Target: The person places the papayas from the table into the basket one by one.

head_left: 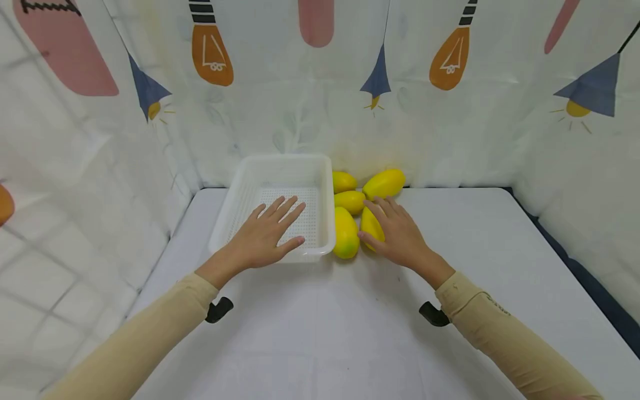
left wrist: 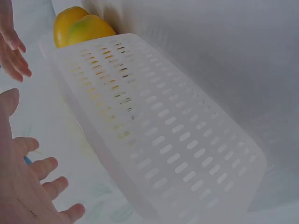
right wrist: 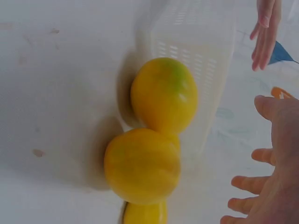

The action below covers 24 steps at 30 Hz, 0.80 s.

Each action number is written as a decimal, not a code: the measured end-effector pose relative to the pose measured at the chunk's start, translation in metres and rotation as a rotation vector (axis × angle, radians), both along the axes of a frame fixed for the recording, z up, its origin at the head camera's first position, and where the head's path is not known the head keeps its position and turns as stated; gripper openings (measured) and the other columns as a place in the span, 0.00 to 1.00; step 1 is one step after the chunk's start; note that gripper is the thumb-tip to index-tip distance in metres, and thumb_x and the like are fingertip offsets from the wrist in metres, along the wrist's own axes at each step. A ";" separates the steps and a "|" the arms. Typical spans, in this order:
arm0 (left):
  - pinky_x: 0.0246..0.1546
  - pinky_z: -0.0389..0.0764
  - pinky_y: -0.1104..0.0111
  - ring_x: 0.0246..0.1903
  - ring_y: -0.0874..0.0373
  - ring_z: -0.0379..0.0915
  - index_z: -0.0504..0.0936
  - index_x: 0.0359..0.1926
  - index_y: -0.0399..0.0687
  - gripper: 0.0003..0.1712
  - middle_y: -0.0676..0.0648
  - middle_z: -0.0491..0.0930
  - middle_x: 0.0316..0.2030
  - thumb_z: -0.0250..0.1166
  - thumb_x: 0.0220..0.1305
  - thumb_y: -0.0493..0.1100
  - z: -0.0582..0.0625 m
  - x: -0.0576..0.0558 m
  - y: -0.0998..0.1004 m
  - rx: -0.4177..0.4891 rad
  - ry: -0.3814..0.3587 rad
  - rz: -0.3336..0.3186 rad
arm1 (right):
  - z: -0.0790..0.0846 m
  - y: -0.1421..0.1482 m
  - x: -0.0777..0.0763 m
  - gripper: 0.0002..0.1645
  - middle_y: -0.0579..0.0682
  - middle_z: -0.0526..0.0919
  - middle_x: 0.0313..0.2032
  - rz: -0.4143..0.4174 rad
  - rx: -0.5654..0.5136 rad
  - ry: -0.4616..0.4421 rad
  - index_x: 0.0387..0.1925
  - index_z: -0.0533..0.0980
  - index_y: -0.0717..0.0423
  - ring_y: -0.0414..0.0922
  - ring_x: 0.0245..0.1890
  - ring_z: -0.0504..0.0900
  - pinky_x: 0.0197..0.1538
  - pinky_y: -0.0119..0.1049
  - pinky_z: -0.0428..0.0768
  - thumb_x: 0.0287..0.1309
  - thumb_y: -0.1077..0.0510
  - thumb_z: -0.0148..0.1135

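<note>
A white plastic basket (head_left: 285, 169) with a perforated floor stands at the back left of the table. My left hand (head_left: 262, 236) is held above its near side, fingers spread and straight; in the left wrist view that hand is apart from the basket's slotted wall (left wrist: 154, 116). Several yellow mangoes lie in a cluster right of the basket. One mango (head_left: 346, 233), green at its near end, is beside the basket wall. Over another mango (head_left: 371, 222) hovers my right hand (head_left: 400, 236), fingers extended, partly covering it. The right wrist view shows a gap between hand and mangoes (right wrist: 142, 165).
White cloth covers the table (head_left: 320, 333). Behind it hangs a pale curtain (head_left: 310, 100) printed with lamps and bulbs, which also encloses the left and right sides. Another mango (head_left: 385, 183) lies at the table's back edge. A black strap end (head_left: 219, 309) sticks out beneath the left sleeve.
</note>
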<state>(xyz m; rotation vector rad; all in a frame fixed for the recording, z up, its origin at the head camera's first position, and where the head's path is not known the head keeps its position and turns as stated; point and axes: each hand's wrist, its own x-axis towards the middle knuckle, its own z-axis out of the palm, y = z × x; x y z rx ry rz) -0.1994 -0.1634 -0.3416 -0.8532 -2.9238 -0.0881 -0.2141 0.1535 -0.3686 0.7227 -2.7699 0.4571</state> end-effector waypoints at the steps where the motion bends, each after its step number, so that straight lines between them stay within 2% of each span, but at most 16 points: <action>1: 0.69 0.50 0.41 0.75 0.44 0.42 0.46 0.76 0.56 0.42 0.47 0.46 0.77 0.47 0.69 0.65 0.000 0.000 0.000 0.000 -0.003 0.001 | 0.000 0.000 -0.001 0.44 0.58 0.61 0.70 0.001 -0.002 0.001 0.71 0.58 0.50 0.63 0.73 0.54 0.71 0.61 0.55 0.61 0.36 0.57; 12: 0.70 0.49 0.41 0.75 0.44 0.42 0.47 0.76 0.56 0.42 0.47 0.46 0.76 0.47 0.69 0.66 -0.001 0.001 -0.007 -0.010 0.000 0.025 | -0.005 0.002 -0.005 0.42 0.59 0.61 0.70 -0.007 -0.025 -0.024 0.71 0.58 0.52 0.62 0.72 0.56 0.69 0.61 0.59 0.62 0.39 0.58; 18: 0.70 0.50 0.41 0.75 0.43 0.43 0.47 0.76 0.54 0.42 0.46 0.48 0.76 0.48 0.69 0.65 -0.003 0.002 -0.011 -0.004 0.006 0.033 | -0.010 0.003 -0.008 0.42 0.58 0.61 0.71 -0.016 -0.034 -0.053 0.71 0.57 0.53 0.61 0.72 0.55 0.70 0.60 0.59 0.63 0.39 0.56; 24: 0.69 0.51 0.42 0.75 0.43 0.44 0.47 0.76 0.54 0.43 0.46 0.48 0.76 0.47 0.69 0.66 -0.007 0.002 -0.016 0.009 0.016 0.043 | -0.014 0.005 -0.012 0.42 0.59 0.61 0.70 -0.025 -0.040 -0.043 0.70 0.58 0.55 0.60 0.72 0.57 0.70 0.59 0.59 0.63 0.40 0.57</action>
